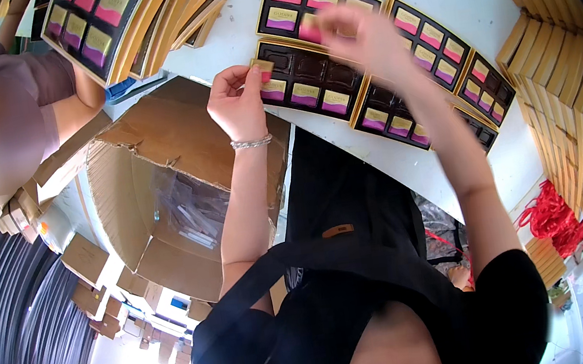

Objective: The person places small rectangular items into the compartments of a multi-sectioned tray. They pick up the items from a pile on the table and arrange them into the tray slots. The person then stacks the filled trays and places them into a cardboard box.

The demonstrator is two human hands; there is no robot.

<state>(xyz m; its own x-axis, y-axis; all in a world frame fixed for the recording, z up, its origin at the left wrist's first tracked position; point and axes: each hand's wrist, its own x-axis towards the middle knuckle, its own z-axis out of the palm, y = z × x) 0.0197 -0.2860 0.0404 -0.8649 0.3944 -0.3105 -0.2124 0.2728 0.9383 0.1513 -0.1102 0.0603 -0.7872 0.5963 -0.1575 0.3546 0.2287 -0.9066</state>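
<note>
My left hand [237, 101] pinches a small wrapped chocolate [265, 68], gold and pink, over the corner of a partly filled chocolate box [309, 67]. Its lower row holds purple-and-gold pieces, while dark tray hollows show above them. My right hand [361, 36] is blurred by motion over the box behind [272, 32]. At its fingertips is another gold-and-pink wrapped chocolate [310, 28], seemingly held, though the blur makes the grip hard to see. My right forearm partly covers the boxes to the right, among them a fuller box [429, 55] and one with bare hollows [376, 99].
Stacked chocolate boxes [95, 31] rise at the far left, beside another person [44, 89]. A large open carton [125, 204] stands left of the white table [216, 56]. Piled gold-edged boxes [552, 89] and red ribbon [552, 214] line the right. Loose wrapped pieces lie far back.
</note>
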